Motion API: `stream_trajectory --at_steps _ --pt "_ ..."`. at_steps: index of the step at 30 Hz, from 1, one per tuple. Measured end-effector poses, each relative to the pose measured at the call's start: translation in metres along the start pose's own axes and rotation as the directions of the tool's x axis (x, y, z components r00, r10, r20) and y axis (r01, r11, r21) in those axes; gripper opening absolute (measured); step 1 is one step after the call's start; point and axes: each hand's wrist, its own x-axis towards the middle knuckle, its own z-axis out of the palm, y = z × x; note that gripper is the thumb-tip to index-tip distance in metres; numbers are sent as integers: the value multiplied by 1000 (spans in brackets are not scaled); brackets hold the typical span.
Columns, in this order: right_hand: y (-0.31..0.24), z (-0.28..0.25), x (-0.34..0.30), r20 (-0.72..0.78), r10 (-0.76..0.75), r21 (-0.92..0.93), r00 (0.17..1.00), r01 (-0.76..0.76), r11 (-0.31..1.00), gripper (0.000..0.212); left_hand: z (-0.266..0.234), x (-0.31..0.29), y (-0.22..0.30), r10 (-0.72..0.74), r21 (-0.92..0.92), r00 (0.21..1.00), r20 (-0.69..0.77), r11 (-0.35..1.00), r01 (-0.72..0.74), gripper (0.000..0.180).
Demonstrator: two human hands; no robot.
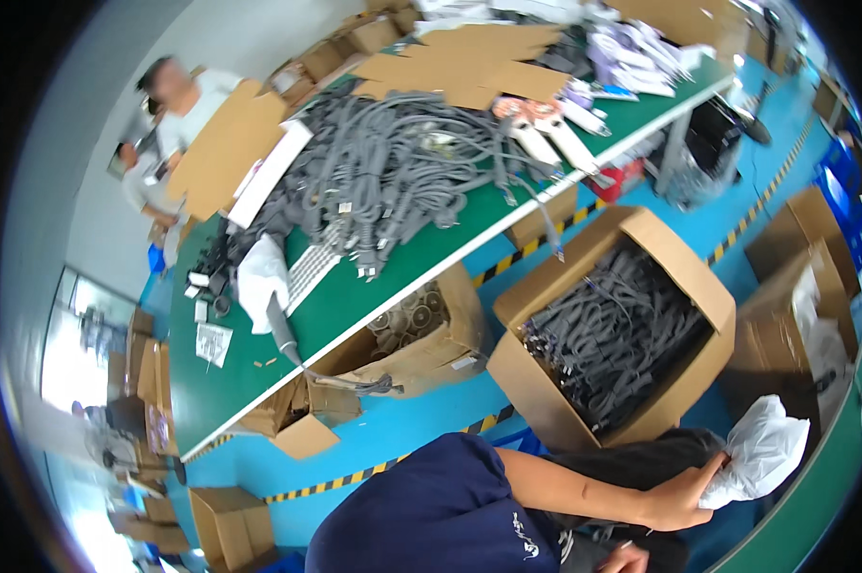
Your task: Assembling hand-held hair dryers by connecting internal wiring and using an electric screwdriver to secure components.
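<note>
My left hand [684, 497] is closed around a bunched white plastic bag [757, 454], whose contents I cannot make out. That arm reaches across to the right from a navy sleeve, over my dark trousers. At the lower edge, partly cut off, my right hand [627, 559] shows curled fingers; anything in them is hidden. Just beyond the left arm stands an open cardboard box [703, 277] full of dark grey cables [622, 334].
A green table [450, 234] carries a heap of grey cables [383, 162], flat cardboard [460, 67] and white packages [631, 57]. Cartons [431, 344] stand under it. Another green tabletop [803, 516] borders the right. Two people [197, 105] are at the far left.
</note>
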Motion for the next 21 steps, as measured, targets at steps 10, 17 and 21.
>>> stream_trajectory --at_steps 10,17,21 --pt "-66 -75 49 17 -163 841 987 74 537 41 -49 -18 34 -156 -561 848 507 687 462 87" --pt "-116 -44 52 -390 -459 231 799 567 791 38 -33 -63 92 31 -426 677 736 798 427 52" --pt "10 -85 56 -252 -174 365 952 260 894 60 -44 -56 107 190 -674 813 550 675 299 37"
